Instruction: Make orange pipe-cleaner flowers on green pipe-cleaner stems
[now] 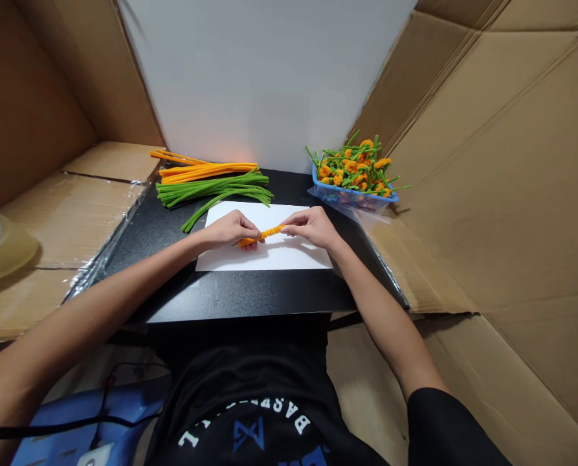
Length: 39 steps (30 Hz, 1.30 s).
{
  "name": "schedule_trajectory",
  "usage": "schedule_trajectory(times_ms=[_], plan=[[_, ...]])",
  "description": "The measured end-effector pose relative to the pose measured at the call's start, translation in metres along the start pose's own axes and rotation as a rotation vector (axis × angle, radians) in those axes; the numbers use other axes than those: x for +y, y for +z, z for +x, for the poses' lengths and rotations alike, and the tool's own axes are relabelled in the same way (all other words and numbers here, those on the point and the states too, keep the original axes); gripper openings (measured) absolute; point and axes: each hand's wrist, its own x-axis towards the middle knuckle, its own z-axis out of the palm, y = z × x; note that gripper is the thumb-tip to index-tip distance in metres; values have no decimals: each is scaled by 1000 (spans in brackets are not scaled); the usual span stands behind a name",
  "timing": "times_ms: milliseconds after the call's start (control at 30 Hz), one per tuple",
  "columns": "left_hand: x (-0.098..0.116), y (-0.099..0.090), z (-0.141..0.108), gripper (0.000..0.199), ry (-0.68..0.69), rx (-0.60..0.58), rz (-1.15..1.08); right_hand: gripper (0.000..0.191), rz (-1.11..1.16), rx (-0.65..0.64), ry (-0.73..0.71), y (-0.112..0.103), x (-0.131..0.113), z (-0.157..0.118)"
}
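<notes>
Over a white sheet of paper (279, 259), both hands grip one orange pipe cleaner (270, 232), which looks coiled or crimped along its length. My left hand (235, 230) pinches it near its left end, with part of the orange showing below the fingers. At the other end, the thumb and fingers of my right hand (312, 228) are closed on the tip. Behind the left hand lie a bundle of green pipe cleaners (206, 188) and a bundle of orange pipe cleaners (206, 171).
At the back right, a blue basket (351, 196) is heaped with orange pipe-cleaner flowers (351, 166) on green stems. Cardboard walls (492, 162) flank the black table (250, 294). A roll of clear tape (7, 249) sits at the far left.
</notes>
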Motion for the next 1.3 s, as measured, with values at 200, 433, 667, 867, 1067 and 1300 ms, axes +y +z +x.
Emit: schedule_trajectory(times_ms=[200,433,667,867,1067,1300], plan=[[0,-1,0,20,-1,-2,-82,32,-13,39,-26,0,3,1],[5,-7,-3,22,-115,-147,-321,26,-111,79,-159,-2,-3,-1],[3,-6,-1,20,-146,-151,-352,24,-144,98,-258,-1,-5,-3],[2,-2,-1,14,-109,-83,-352,26,-173,116,-304,-3,-3,-2],[3,-2,-1,14,-109,-72,-323,26,-183,123,-317,-3,-4,-3],[2,-2,0,15,-84,-21,-231,25,-191,122,-312,-1,-4,-4]])
